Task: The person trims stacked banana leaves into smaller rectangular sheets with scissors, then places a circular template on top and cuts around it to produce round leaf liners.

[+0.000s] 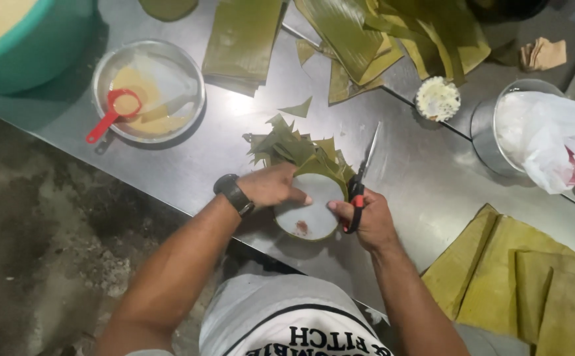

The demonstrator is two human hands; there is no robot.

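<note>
- A round white disc (310,209) with a green leaf (323,170) beneath it is seen near the front edge of the metal surface (406,178); the leaf shows as a rim around the far and right sides of the disc.
- The left hand (271,186) is laid flat on the disc's left part, fingers extended, pressing rather than gripping.
- The right hand (366,217) is closed around the red-and-black handles of scissors (364,173); the thumb touches the disc's right edge. The blades point away toward the far edge, their long axis running just beside the leaf's right rim.
- The disc lies between the two hands, both being in contact with it.
- A heap of green trimmings (281,145) is noted just beyond the disc.
- Near the left edge, a metal bowl (149,89) holds yellowish liquid and a red measuring scoop (112,113); a teal basin (33,49) sits at the far left corner.
- At the right edge, a metal pot (492,142) holds a white plastic bag (554,142); a small white-filled cup (438,99) stands nearby.
- Stacked cut leaf sheets (525,283) occupy the near right corner; further leaf pieces (360,39) lie along the far edge.
</note>
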